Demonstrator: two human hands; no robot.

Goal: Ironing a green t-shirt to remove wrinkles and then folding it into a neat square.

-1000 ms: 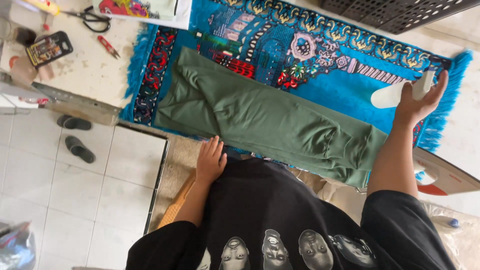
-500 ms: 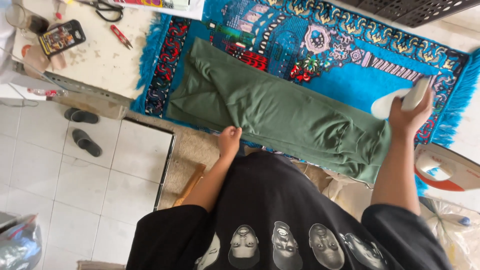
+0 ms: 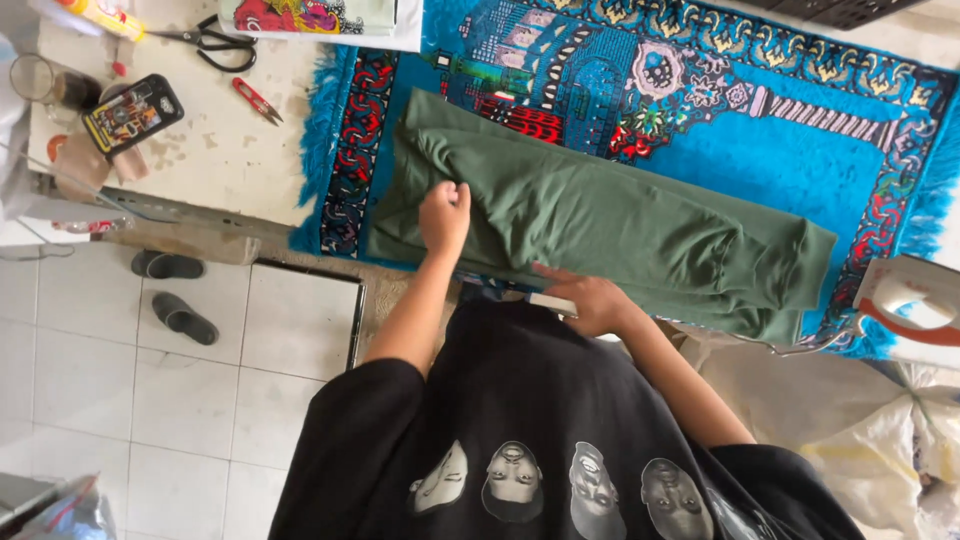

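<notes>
Green garment (image 3: pixel 620 225) flat on blue rug (image 3: pixel 800 160), frame centre | left hand (image 3: pixel 445 215) fisted, pinching fabric | right hand (image 3: pixel 590 300) spread on near edge

Bright, even daylight; soft, faint shadows. Colours saturated. Mild wide-angle bending toward edges. Slight motion softness overall; pale areas at right near overexposure.
</notes>
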